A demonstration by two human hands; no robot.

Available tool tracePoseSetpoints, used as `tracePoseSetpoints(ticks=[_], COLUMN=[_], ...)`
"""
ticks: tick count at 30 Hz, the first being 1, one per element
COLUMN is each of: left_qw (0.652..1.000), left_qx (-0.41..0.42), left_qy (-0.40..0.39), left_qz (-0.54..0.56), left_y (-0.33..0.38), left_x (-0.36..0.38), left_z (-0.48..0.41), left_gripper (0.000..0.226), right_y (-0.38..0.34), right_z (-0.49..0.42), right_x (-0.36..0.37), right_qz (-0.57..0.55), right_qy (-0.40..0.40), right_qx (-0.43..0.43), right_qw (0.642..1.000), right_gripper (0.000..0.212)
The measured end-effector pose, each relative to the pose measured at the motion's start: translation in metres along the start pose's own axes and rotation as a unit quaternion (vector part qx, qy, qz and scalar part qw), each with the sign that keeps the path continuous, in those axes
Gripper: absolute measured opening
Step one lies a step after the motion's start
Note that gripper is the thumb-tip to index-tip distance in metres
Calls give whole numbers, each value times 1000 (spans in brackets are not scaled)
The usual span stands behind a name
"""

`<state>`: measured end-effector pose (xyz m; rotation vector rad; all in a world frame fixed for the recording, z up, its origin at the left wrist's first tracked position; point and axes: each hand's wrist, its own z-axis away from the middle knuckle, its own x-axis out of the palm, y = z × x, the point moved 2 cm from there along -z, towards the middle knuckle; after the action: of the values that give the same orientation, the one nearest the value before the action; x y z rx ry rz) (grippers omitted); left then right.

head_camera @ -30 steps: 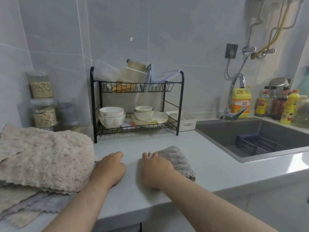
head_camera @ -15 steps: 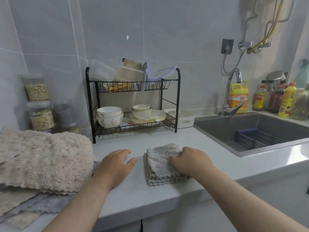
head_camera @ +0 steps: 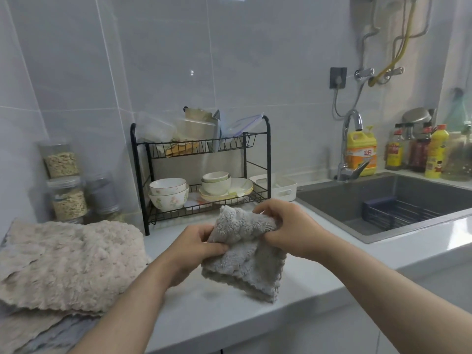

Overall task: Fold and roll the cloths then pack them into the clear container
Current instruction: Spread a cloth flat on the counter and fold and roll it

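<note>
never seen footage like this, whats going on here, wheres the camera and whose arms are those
There is no machine here. A person wears one wide-angle camera on the head, looking forward and down, so the two arms are the wearer's own. The left hand and the right hand both grip a fluffy grey cloth and hold it above the white counter. A pile of beige cloths lies on the counter to the left. Behind the hands stands a black dish rack with bowls in it, and a sink is on the right.
</note>
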<state>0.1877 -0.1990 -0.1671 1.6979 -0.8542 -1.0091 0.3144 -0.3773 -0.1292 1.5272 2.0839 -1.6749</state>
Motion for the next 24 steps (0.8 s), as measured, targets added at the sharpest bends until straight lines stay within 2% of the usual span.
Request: tracePoseSetpoints(ticks=[3,6,8,10,13,16,21,24], left_qw=[991,968,962,967,969,969,970,968], left_qx=[13,-8,-30,-59,-101,-111,-93,-100], left_qy=[36,95,99,96,101,120,123,121], left_qz=[126,231,252,230,202,184,190,197], left_y=[3,-2,-5,-10,-20,-31,-37,-39], left_x=[1,3,6,8,8,5,2,3], left_z=[3,1,1,3,7,9,9,8], left_gripper=[28,34,44,47,28,29,39,43], right_y=[16,35,43,50,57,67,76,78], right_z=[-1,1,2,-1,-3,0,2,3], right_x=[0,12,24,30,33,41,46,49], right_qz=[-151,-301,-303,-294,-308,-326,-365,-360], right_qy=[44,-15,-35,-7,-2,-4,23,10], right_qx=[80,147,167,177,195,206,176,186], right_qw=[984,942,938,939,931,923,914,914], right_gripper=[45,58,46,30,21,22,36,22])
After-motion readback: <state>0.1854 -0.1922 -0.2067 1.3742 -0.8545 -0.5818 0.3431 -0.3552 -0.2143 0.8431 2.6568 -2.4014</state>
